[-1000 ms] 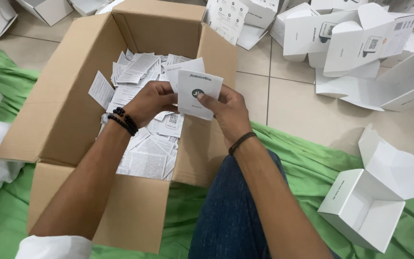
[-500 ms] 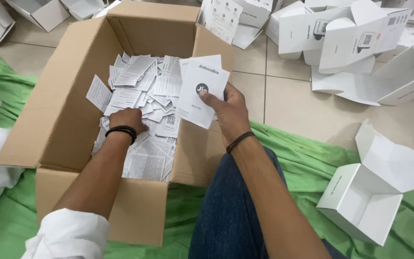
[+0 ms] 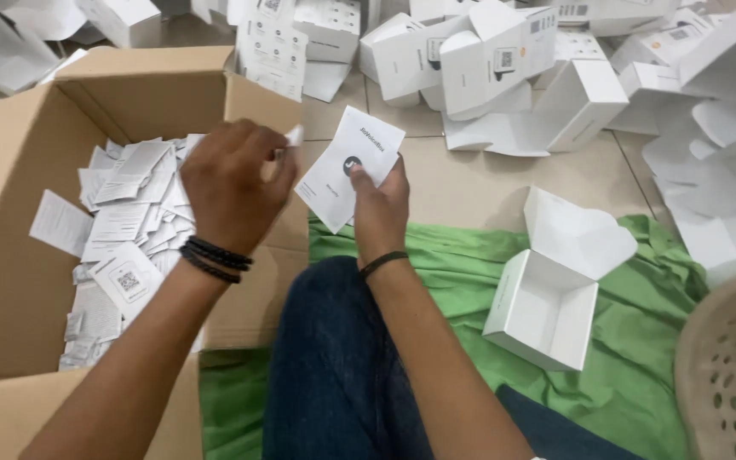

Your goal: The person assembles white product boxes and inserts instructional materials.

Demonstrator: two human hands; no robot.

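Lightly, right hand pinches a thin, floppy white leaflet by its bottom edge; left hand, at nine o'clock, grips another paper.

we count two hands: the left hand and the right hand. there are two cards held up, one white card in the right hand and one small slip at the left hand's fingertips. we see one cardboard box, and the leaflets heaped in it are too many for us to count. one open white carton lies on one green cloth. the white cartons piled on the floor beyond overlap too much to number. one woven basket shows at the right edge. the left wrist carries two dark bands, the right wrist one band.
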